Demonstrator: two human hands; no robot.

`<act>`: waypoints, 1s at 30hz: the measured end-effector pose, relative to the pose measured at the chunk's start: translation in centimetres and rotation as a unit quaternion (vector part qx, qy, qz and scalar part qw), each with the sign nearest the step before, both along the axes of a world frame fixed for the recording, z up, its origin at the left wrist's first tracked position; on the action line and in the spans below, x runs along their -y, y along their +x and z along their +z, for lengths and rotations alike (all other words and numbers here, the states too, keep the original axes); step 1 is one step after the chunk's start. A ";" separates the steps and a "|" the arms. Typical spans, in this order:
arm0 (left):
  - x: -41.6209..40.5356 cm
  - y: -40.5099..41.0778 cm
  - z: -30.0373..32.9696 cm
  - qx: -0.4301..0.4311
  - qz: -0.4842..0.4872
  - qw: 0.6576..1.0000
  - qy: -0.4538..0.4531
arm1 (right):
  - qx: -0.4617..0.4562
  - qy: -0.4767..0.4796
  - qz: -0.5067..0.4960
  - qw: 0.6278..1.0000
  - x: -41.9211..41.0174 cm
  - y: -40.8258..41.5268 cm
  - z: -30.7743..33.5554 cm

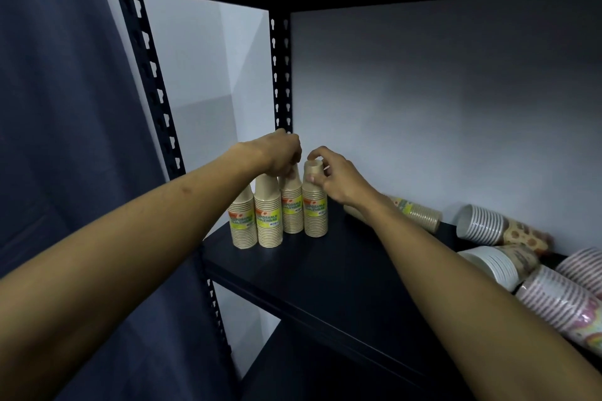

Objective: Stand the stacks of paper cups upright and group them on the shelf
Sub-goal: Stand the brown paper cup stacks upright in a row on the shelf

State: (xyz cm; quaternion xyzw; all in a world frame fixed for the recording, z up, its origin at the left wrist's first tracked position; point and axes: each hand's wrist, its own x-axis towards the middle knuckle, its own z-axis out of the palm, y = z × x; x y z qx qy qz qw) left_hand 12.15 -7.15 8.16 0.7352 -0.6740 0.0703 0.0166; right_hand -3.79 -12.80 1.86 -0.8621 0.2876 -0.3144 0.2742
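Several tan paper-cup stacks with yellow labels stand upright, close together, at the left end of the dark shelf (pixel 325 273). My left hand (pixel 280 153) sits on top of the third stack (pixel 292 205), fingers closed over its tip. My right hand (pixel 332 177) grips the top of the rightmost stack (pixel 315 208) with thumb and fingers. Another tan stack (pixel 418 212) lies on its side behind my right wrist, partly hidden.
White ribbed cup stacks (pixel 482 225) and pink patterned ones (pixel 560 303) lie on their sides at the shelf's right end. Black slotted uprights (pixel 280 75) frame the shelf, a dark curtain (pixel 65 140) hangs to the left, and a shelf board runs overhead.
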 end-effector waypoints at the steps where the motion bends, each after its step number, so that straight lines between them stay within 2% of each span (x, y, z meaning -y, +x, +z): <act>1: 0.0 -0.1 0.1 -0.005 0.001 1.000 0.004 | 0.006 0.004 -0.001 1.000 0.0 -0.2 -0.1; 13: -0.7 -0.8 0.4 -0.005 0.021 1.000 0.019 | 0.062 0.092 -0.071 0.991 -2.5 -1.1 -2.8; 15: -1.6 -1.6 1.0 0.004 0.005 1.000 -0.028 | 0.072 0.100 -0.096 0.988 -2.5 -2.5 -3.3; 17: -2.8 -3.4 1.3 0.009 -0.048 0.993 -0.111 | 0.079 0.087 -0.135 0.984 -2.1 -4.5 -3.8; 20: -4.5 -7.2 0.0 -0.054 -0.137 0.967 -0.209 | 0.082 0.039 -0.215 0.972 -0.9 -8.2 -4.5; 22: -4.6 -9.8 -2.3 -0.119 -0.160 0.960 -0.198 | 0.074 0.020 -0.271 0.960 -0.1 -10.3 -4.7; 24: -3.5 -12.0 -5.4 -0.190 -0.146 0.960 -0.142 | 0.029 0.003 -0.318 0.948 0.6 -12.1 -4.7; 26: -2.0 -13.6 -8.5 -0.250 -0.107 0.958 -0.085 | -0.077 -0.013 -0.339 0.938 1.1 -13.3 -4.7; 28: -0.4 -14.8 -11.2 -0.304 -0.049 0.949 -0.064 | -0.180 -0.024 -0.336 0.924 1.6 -14.0 -4.7; 30: 1.0 -15.8 -13.0 -0.368 0.015 0.928 -0.065 | -0.241 -0.025 -0.326 0.914 2.3 -14.5 -4.9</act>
